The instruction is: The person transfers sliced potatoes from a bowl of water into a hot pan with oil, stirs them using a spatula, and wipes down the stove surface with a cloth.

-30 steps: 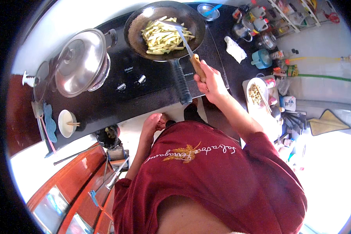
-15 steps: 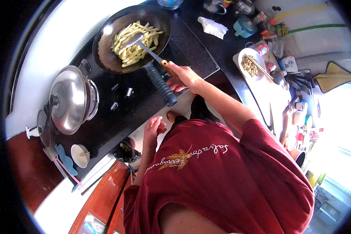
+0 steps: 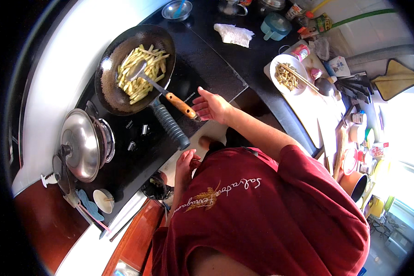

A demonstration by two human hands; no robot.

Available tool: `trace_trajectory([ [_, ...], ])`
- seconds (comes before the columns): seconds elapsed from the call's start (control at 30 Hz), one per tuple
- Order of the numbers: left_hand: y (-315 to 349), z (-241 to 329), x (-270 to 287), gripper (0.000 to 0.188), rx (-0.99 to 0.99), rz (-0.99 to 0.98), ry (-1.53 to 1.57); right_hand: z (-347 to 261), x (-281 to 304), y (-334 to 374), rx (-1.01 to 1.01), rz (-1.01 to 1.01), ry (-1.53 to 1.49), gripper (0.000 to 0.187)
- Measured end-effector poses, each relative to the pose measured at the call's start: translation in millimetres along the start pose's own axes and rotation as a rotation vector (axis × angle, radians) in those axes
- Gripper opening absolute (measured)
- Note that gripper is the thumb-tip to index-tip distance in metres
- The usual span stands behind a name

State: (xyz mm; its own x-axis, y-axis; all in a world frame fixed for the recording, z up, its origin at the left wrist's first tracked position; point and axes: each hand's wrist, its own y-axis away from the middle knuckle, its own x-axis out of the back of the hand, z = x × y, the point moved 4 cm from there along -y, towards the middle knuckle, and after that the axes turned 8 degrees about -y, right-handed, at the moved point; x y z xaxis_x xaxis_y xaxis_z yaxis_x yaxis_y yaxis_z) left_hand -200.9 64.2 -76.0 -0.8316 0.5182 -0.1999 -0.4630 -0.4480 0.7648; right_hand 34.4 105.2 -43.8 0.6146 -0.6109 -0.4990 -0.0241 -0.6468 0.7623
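Seen from the head, a wooden-handled metal spatula (image 3: 172, 99) leans in a dark wok (image 3: 108, 92), blade on pale cut strips (image 3: 138, 92), handle overhanging the rim. The right hand (image 3: 214, 106), fingers loose, hovers just beside it; the left hand (image 3: 186, 161), fingers curled, nears the front edge, bare black stovetop (image 3: 200, 60) right of the wok.

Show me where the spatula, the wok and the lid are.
Spatula (image 3: 171, 98): head view, on the upper end of its wooden handle.
Wok (image 3: 108, 86): head view, on its bare inner wall, left side.
Lid (image 3: 82, 145): head view, on its shiny dome.
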Motion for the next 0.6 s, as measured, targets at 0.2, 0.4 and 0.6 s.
trace_trajectory([
  [0.2, -9, 18, -36, 0.029, 0.004, 0.029, 0.01, -16, 80, -16, 0.23, 0.168, 0.056, 0.025],
  [0.4, -26, -12, -61, 0.027, 0.097, 0.088, -0.008, -166, 114, -71, 1.327, 0.602, 1.335, 0.041],
  [0.6, -37, -39, -98, 0.027, 0.202, 0.127, 0.071, -234, 159, -149, 1.345, 0.755, 1.612, 0.04],
])
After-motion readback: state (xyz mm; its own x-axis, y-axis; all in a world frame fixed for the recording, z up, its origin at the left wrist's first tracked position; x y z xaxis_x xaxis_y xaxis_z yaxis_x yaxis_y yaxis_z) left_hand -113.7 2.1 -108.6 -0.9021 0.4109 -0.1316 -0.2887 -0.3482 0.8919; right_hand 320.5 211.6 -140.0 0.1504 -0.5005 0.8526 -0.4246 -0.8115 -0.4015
